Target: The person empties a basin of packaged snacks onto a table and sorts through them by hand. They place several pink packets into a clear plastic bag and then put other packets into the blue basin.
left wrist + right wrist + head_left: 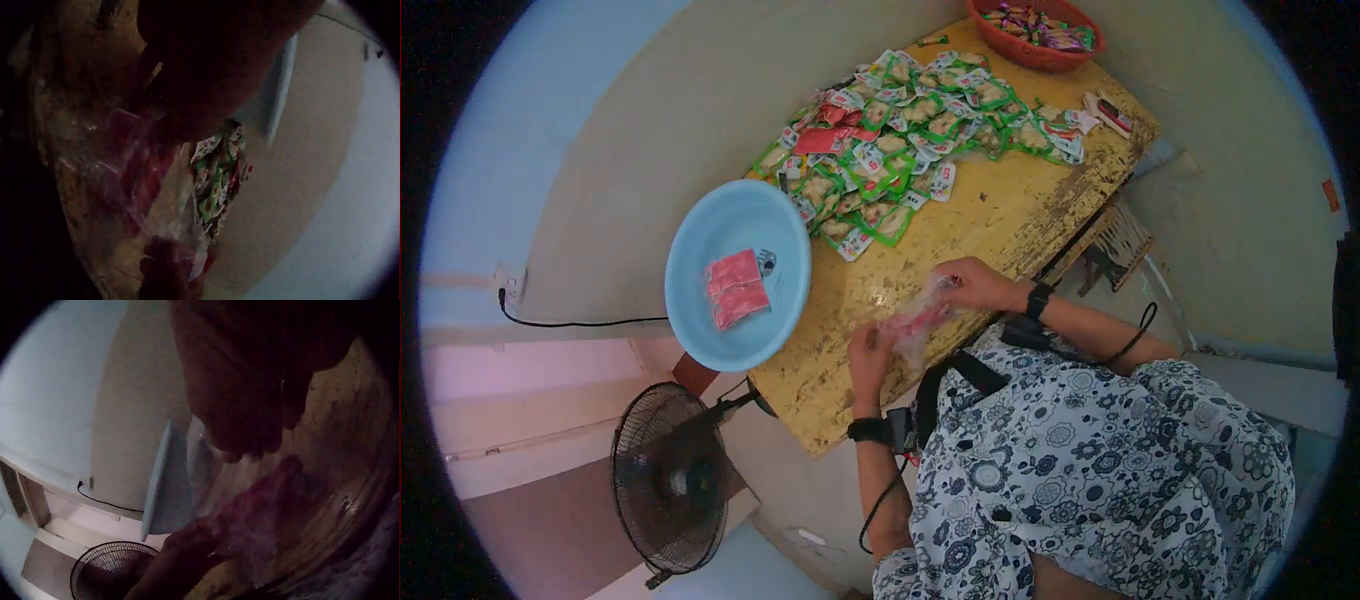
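Note:
Near the table's front edge, a clear plastic bag (pixel 915 325) with something pinkish-red inside stretches between both hands. My left hand (pixel 868 360) pinches its lower left end, and my right hand (pixel 975 285) grips the opposite end with curled fingers. In the left wrist view the left hand (pixel 219 69) is dark, with the crinkled bag (pixel 134 169) beside it. The right wrist view has the right hand (pixel 250 387) above the bag (pixel 256 506). A light blue basin (pixel 790 290) to the left contains pink packs (pixel 738 288) in clear plastic.
A heap of green-and-white snack packets (pixel 890 140) with a few red ones covers the back of the worn yellow table (pixel 990 215). At the far right corner sits a red basket (pixel 1040 60) of small wrapped pieces. A black fan (pixel 670 480) stands off the table's left end.

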A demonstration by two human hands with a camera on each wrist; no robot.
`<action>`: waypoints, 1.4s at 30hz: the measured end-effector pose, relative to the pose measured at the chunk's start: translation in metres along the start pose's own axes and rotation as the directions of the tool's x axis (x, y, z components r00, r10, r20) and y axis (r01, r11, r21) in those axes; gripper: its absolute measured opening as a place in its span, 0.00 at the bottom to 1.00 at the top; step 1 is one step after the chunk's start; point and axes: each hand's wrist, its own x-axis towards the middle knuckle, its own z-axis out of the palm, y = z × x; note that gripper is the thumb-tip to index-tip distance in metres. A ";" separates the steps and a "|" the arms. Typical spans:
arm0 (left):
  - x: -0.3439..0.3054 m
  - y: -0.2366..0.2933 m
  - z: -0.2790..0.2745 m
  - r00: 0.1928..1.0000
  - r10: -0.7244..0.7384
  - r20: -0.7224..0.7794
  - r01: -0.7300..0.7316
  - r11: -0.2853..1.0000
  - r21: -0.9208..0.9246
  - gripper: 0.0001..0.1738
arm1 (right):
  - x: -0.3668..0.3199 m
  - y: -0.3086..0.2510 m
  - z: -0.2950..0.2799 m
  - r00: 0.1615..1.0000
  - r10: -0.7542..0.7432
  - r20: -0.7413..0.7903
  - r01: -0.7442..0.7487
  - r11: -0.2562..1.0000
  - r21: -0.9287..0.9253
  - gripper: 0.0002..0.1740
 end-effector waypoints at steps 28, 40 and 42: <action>-0.029 0.063 -0.041 0.995 -0.076 -0.071 0.059 0.974 -0.218 0.12 | -0.011 -0.079 -0.029 0.993 0.113 -0.035 -0.100 0.960 0.263 0.11; -0.001 -0.029 -0.006 0.939 -0.312 -0.148 0.295 0.947 -0.124 0.24 | 0.040 0.077 0.004 0.963 0.129 -0.236 -0.086 0.979 0.185 0.23; -0.006 -0.039 0.008 0.952 -0.227 -0.204 0.225 0.974 -0.032 0.27 | 0.027 0.071 0.001 0.969 0.138 -0.204 -0.091 0.970 0.223 0.24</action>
